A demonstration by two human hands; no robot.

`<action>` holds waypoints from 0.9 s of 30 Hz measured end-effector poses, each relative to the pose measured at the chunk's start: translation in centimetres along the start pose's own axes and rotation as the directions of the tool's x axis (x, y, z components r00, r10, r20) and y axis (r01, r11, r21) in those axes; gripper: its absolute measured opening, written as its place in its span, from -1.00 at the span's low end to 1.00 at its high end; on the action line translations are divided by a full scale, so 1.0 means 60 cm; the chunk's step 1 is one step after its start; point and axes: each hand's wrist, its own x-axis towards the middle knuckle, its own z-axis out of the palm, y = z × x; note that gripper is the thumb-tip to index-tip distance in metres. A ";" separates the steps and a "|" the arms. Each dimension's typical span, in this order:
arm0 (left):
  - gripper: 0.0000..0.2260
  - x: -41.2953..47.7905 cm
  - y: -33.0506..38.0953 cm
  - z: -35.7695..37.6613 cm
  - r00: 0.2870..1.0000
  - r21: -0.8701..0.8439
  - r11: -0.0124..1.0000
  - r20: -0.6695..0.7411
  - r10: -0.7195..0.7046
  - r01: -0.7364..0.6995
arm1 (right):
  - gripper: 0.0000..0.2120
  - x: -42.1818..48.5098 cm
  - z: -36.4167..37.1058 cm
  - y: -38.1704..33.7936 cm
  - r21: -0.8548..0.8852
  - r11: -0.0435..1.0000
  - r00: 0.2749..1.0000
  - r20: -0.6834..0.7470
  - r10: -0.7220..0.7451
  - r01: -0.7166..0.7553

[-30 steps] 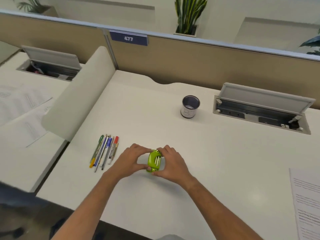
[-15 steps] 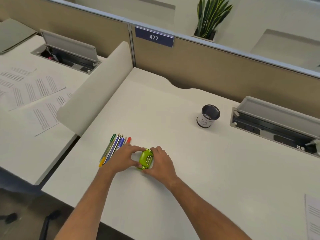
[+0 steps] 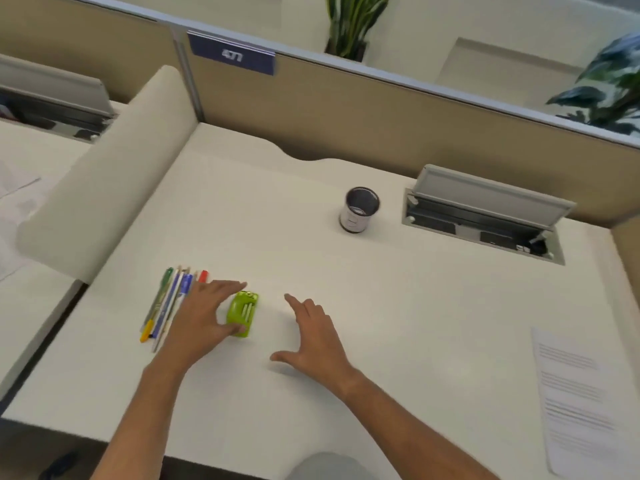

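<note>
Left hand (image 3: 202,318) is spread over the small green stapler (image 3: 242,313), or so it looks; motion blur keeps the type unsure. The thumb touches the stapler's near end and the forefinger reaches past its far end. I cannot tell whether that is a real pinch or just contact.

The stapler lies flat on the white desk (image 3: 398,306), just right of the left palm. Its long axis runs away from the person, between thumb and forefinger. Right hand (image 3: 313,337) is off to the stapler's right, clear of it, fingers splayed and holding nothing. So the left hand is the nearer one for any pickup.

A row of pens (image 3: 166,303) sits just left of the left hand, partly under it. A mesh pen cup (image 3: 360,211) stands well beyond the right hand, with an open cable tray (image 3: 485,220) beside it. A printed sheet (image 3: 571,393) lies far right. Beige cubicle partitions and plants are behind.
</note>
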 end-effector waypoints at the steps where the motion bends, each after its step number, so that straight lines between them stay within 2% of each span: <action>1: -0.34 -0.002 0.017 0.013 0.998 0.030 0.998 -0.031 0.053 -0.052 | 0.03 -0.034 -0.010 0.027 -0.004 1.000 0.999 -0.036 0.006 -0.006; 4: -0.38 -0.008 0.084 0.075 0.986 0.074 0.985 -0.047 0.157 -0.153 | -0.16 -0.130 -0.035 0.115 0.010 0.993 0.981 -0.159 0.114 -0.114; 7: -0.33 -0.019 0.144 0.160 0.967 0.103 0.962 0.029 0.252 -0.254 | -0.25 -0.204 -0.052 0.190 0.008 0.966 0.933 -0.257 0.253 -0.260; 10: -0.30 -0.035 0.185 0.242 0.903 0.249 0.868 0.139 0.407 -0.430 | -0.28 -0.249 -0.063 0.245 -0.025 0.919 0.873 -0.323 0.366 -0.394; 12: -0.30 -0.048 0.206 0.286 0.872 0.313 0.814 0.201 0.446 -0.489 | -0.26 -0.264 -0.067 0.267 -0.009 0.894 0.842 -0.340 0.418 -0.448; 19: -0.33 -0.061 0.237 0.354 0.919 0.364 0.846 0.218 0.329 -0.389 | -0.13 -0.254 -0.074 0.295 0.000 0.887 0.846 -0.301 0.440 -0.462; 22: -0.34 -0.048 0.243 0.356 0.947 0.411 0.856 0.204 0.250 -0.314 | -0.19 -0.238 -0.075 0.299 0.003 0.910 0.864 -0.310 0.396 -0.415; 27: -0.33 -0.044 0.240 0.361 0.951 0.436 0.849 0.215 0.222 -0.297 | -0.42 -0.211 -0.073 0.310 0.034 0.918 0.853 -0.359 0.379 -0.394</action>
